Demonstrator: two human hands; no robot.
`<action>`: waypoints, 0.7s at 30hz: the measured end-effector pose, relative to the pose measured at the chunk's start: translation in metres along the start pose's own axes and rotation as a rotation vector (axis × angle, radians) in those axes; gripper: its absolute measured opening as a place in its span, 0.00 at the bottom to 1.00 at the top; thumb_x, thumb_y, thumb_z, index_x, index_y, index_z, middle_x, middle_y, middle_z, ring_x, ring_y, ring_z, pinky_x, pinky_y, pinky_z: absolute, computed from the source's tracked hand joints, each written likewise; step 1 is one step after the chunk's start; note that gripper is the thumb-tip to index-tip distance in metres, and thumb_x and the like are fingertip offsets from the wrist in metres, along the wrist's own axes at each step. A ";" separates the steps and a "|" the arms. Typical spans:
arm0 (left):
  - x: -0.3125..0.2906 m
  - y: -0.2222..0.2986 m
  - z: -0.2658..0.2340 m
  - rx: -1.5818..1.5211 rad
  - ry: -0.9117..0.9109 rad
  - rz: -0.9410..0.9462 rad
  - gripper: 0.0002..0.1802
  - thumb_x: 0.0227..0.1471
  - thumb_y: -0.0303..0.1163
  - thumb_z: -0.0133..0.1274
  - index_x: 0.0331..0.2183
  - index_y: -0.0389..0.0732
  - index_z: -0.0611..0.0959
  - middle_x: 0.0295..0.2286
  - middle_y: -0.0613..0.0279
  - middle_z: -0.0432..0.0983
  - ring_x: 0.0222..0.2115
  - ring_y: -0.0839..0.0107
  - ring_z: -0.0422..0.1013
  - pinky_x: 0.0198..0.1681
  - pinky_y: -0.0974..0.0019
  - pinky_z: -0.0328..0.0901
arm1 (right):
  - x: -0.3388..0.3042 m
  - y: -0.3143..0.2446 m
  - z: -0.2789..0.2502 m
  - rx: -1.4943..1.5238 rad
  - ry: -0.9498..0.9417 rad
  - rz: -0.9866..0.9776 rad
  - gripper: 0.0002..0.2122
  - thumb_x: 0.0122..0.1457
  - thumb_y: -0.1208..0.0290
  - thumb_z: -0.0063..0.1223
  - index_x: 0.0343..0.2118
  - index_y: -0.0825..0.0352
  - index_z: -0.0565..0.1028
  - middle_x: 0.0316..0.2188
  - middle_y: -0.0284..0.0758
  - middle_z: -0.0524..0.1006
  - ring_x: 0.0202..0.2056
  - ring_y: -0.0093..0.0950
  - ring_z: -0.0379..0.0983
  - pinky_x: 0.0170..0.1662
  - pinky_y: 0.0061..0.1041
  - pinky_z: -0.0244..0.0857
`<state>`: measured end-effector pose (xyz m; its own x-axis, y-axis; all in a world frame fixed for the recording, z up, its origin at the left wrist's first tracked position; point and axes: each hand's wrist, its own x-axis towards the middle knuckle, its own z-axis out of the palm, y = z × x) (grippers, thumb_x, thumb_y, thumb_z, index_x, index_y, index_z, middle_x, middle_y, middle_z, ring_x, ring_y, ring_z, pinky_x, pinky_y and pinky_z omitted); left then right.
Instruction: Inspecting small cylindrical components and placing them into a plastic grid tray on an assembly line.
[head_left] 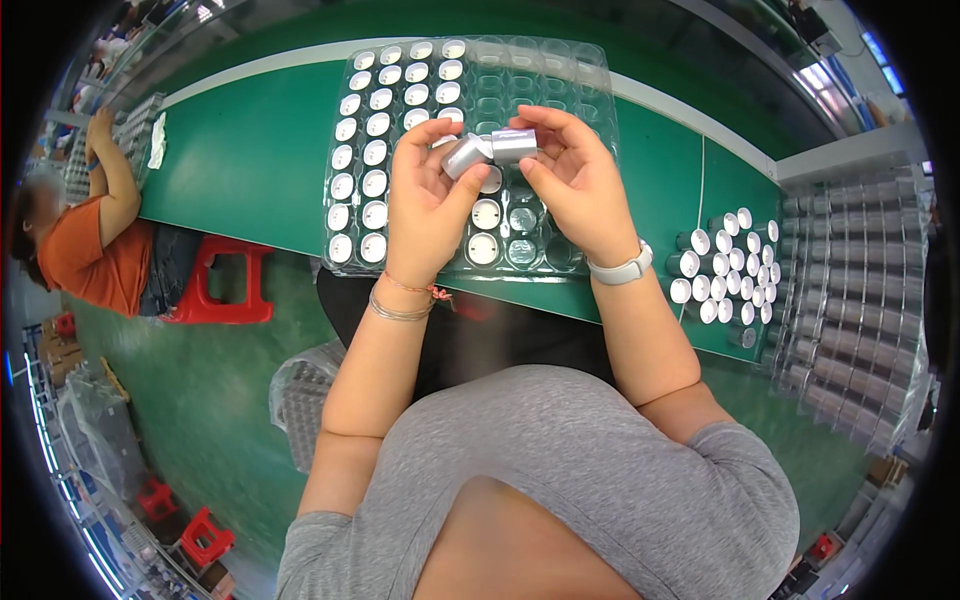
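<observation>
My left hand (425, 195) is closed around a small silver cylinder (462, 158), which tilts down to the left. Between the fingers and thumb of my right hand (580, 180), a second silver cylinder (514, 146) lies nearly level. The two cylinders meet, or almost meet, end to end; I cannot tell which. Both hands are above a clear plastic tray (585, 75) with rows of round pockets. White-topped cylinders (340, 216) fill the tray's left columns, and the pockets at its upper right hold none. My hands hide part of the middle rows.
Several more white-ended cylinders (735, 260) stand grouped on the green table (250, 150) at right. Beyond them are stacked clear trays (850, 300). At far left, a person in an orange shirt (95, 245) sits by a red stool (230, 280). A white cloth (158, 140) lies nearby.
</observation>
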<state>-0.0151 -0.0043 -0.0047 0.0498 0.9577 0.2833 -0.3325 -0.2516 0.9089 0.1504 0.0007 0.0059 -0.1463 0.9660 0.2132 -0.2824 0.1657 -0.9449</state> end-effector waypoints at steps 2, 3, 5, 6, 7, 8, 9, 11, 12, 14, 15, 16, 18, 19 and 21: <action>0.000 0.000 -0.002 0.029 -0.010 -0.019 0.28 0.50 0.15 0.55 0.52 0.35 0.65 0.49 0.52 0.66 0.48 0.69 0.67 0.50 0.67 0.66 | 0.000 0.001 0.000 0.009 -0.013 -0.012 0.22 0.55 0.88 0.46 0.54 0.73 0.66 0.49 0.41 0.70 0.54 0.30 0.67 0.58 0.29 0.60; 0.000 0.000 -0.003 0.057 -0.018 -0.036 0.31 0.48 0.13 0.56 0.53 0.35 0.64 0.48 0.52 0.67 0.48 0.68 0.67 0.51 0.66 0.66 | 0.000 0.001 0.000 0.009 -0.012 -0.012 0.22 0.55 0.88 0.46 0.54 0.73 0.66 0.49 0.41 0.70 0.54 0.30 0.67 0.58 0.29 0.60; 0.000 0.000 -0.004 0.035 -0.017 -0.052 0.31 0.47 0.12 0.56 0.52 0.35 0.65 0.48 0.52 0.68 0.49 0.67 0.68 0.52 0.65 0.66 | 0.001 0.000 0.000 -0.012 -0.038 -0.030 0.22 0.55 0.88 0.45 0.54 0.72 0.66 0.50 0.41 0.70 0.54 0.31 0.66 0.59 0.30 0.60; 0.000 0.001 -0.004 0.013 -0.015 -0.067 0.31 0.46 0.12 0.56 0.52 0.34 0.65 0.47 0.52 0.69 0.49 0.67 0.68 0.52 0.65 0.66 | 0.001 0.000 0.000 -0.012 -0.037 -0.030 0.22 0.55 0.88 0.45 0.54 0.72 0.66 0.50 0.41 0.70 0.54 0.31 0.66 0.59 0.30 0.60; 0.000 0.001 -0.004 0.014 -0.016 -0.067 0.31 0.46 0.12 0.56 0.52 0.34 0.65 0.47 0.52 0.69 0.49 0.67 0.68 0.52 0.65 0.66 | 0.000 -0.001 0.000 -0.039 -0.052 -0.021 0.22 0.55 0.88 0.45 0.54 0.72 0.66 0.50 0.40 0.70 0.54 0.30 0.66 0.59 0.30 0.60; 0.001 0.000 -0.005 0.000 -0.025 -0.070 0.30 0.46 0.12 0.56 0.51 0.34 0.66 0.47 0.52 0.69 0.49 0.66 0.68 0.53 0.65 0.66 | 0.000 -0.002 0.000 -0.066 -0.068 -0.012 0.21 0.55 0.88 0.45 0.54 0.72 0.66 0.50 0.40 0.70 0.54 0.30 0.66 0.59 0.30 0.60; 0.001 0.000 -0.005 -0.014 -0.034 -0.072 0.30 0.46 0.11 0.56 0.51 0.34 0.66 0.46 0.51 0.70 0.49 0.66 0.68 0.53 0.65 0.66 | 0.000 -0.001 0.000 -0.065 -0.068 -0.012 0.21 0.55 0.88 0.45 0.54 0.72 0.66 0.50 0.40 0.70 0.54 0.30 0.66 0.59 0.30 0.60; 0.001 0.002 -0.003 -0.021 -0.030 -0.078 0.29 0.46 0.11 0.55 0.50 0.34 0.67 0.46 0.52 0.70 0.49 0.66 0.68 0.53 0.65 0.66 | 0.000 0.002 -0.001 -0.078 -0.092 -0.040 0.21 0.54 0.89 0.46 0.53 0.71 0.67 0.50 0.39 0.70 0.54 0.30 0.66 0.58 0.30 0.60; 0.000 0.003 -0.003 -0.028 -0.026 -0.083 0.28 0.46 0.10 0.55 0.50 0.34 0.68 0.46 0.52 0.70 0.49 0.66 0.69 0.52 0.65 0.67 | 0.000 0.001 -0.001 -0.078 -0.091 -0.040 0.21 0.54 0.89 0.46 0.53 0.71 0.67 0.50 0.39 0.70 0.54 0.30 0.66 0.58 0.30 0.60; 0.001 0.002 -0.004 -0.032 -0.037 -0.090 0.27 0.46 0.10 0.55 0.49 0.33 0.69 0.47 0.52 0.70 0.48 0.66 0.69 0.52 0.65 0.67 | 0.000 -0.001 0.000 -0.090 -0.103 -0.026 0.20 0.54 0.89 0.46 0.52 0.71 0.68 0.50 0.38 0.69 0.53 0.30 0.66 0.58 0.30 0.61; 0.001 0.002 -0.005 -0.037 -0.048 -0.097 0.26 0.46 0.10 0.55 0.48 0.33 0.70 0.47 0.52 0.70 0.48 0.67 0.69 0.52 0.65 0.67 | 0.000 -0.001 0.000 -0.090 -0.104 -0.026 0.20 0.54 0.89 0.46 0.52 0.71 0.68 0.50 0.38 0.69 0.53 0.30 0.66 0.58 0.30 0.61; 0.001 0.002 -0.004 -0.037 -0.049 -0.097 0.26 0.46 0.10 0.55 0.48 0.33 0.70 0.47 0.52 0.70 0.48 0.67 0.69 0.52 0.65 0.67 | 0.000 0.000 0.000 -0.096 -0.104 -0.045 0.20 0.54 0.89 0.47 0.51 0.72 0.68 0.50 0.38 0.68 0.53 0.30 0.66 0.58 0.30 0.61; 0.001 0.004 -0.003 -0.032 -0.056 -0.098 0.24 0.45 0.11 0.57 0.47 0.32 0.71 0.46 0.52 0.71 0.48 0.67 0.69 0.51 0.65 0.68 | 0.000 -0.001 0.000 -0.102 -0.105 -0.063 0.20 0.54 0.89 0.47 0.51 0.72 0.69 0.50 0.38 0.68 0.53 0.30 0.66 0.57 0.30 0.61; 0.001 0.004 -0.003 -0.032 -0.056 -0.098 0.24 0.45 0.11 0.57 0.47 0.32 0.71 0.46 0.52 0.71 0.48 0.67 0.69 0.51 0.65 0.68 | 0.000 -0.001 0.002 -0.092 -0.091 -0.072 0.20 0.53 0.89 0.46 0.51 0.71 0.70 0.48 0.37 0.68 0.52 0.29 0.67 0.57 0.28 0.62; 0.001 0.003 -0.004 -0.028 -0.060 -0.097 0.24 0.45 0.13 0.59 0.46 0.32 0.72 0.45 0.53 0.71 0.47 0.67 0.70 0.51 0.66 0.68 | 0.000 -0.001 0.003 -0.081 -0.078 -0.081 0.21 0.51 0.89 0.46 0.50 0.71 0.71 0.47 0.37 0.68 0.50 0.28 0.68 0.56 0.27 0.62</action>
<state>-0.0199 -0.0032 -0.0032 0.1392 0.9671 0.2129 -0.3492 -0.1532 0.9244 0.1473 0.0001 0.0079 -0.2004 0.9310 0.3051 -0.2190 0.2610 -0.9402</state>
